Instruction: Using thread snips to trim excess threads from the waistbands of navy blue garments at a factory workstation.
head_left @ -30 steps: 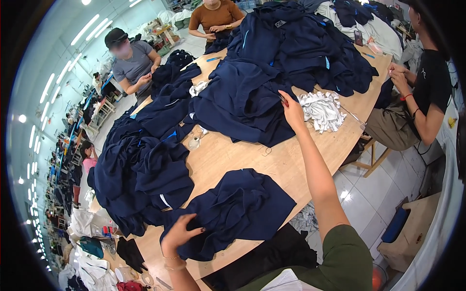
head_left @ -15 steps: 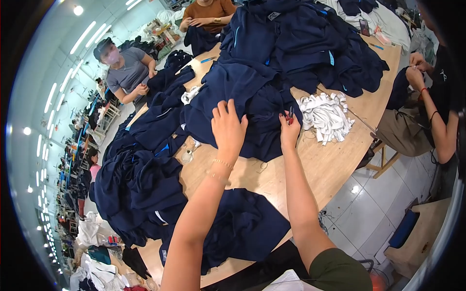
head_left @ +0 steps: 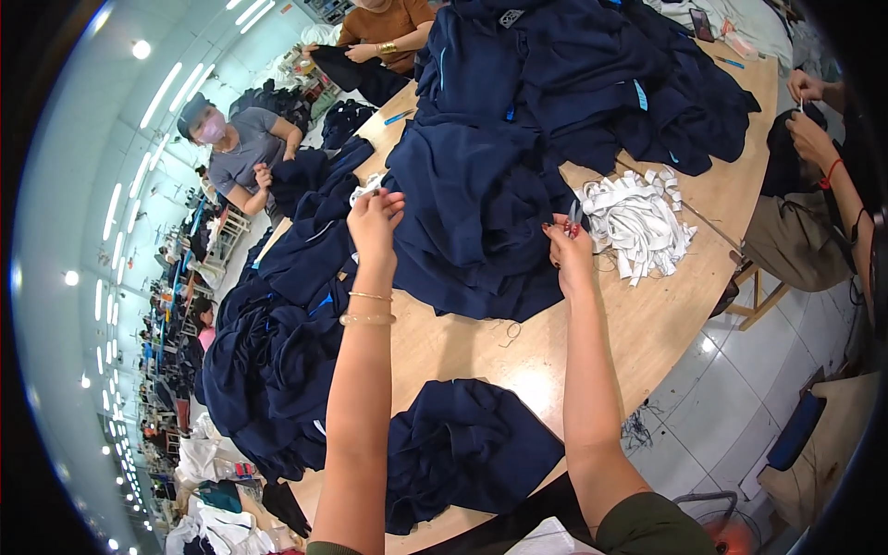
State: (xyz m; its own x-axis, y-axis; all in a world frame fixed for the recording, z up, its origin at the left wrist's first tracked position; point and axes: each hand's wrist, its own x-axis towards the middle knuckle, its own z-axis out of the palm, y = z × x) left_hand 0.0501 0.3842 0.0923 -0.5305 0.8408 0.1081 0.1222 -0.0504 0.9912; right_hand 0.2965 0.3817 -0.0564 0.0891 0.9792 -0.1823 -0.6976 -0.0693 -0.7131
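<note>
Grip of the right hand is curled round slim metal snips at the right edge of the navy cloth heap, whose soft, matte folds sag into a rounded mound on the smooth, pale wooden desk. By the heap's left edge hovers the left hand, fingers bent, though I cannot tell whether its grip pinches anything. Right of the heap lies a ruffled tangle of flat white strips; nearer the person than the heap, a crumpled navy garment spreads.
</note>
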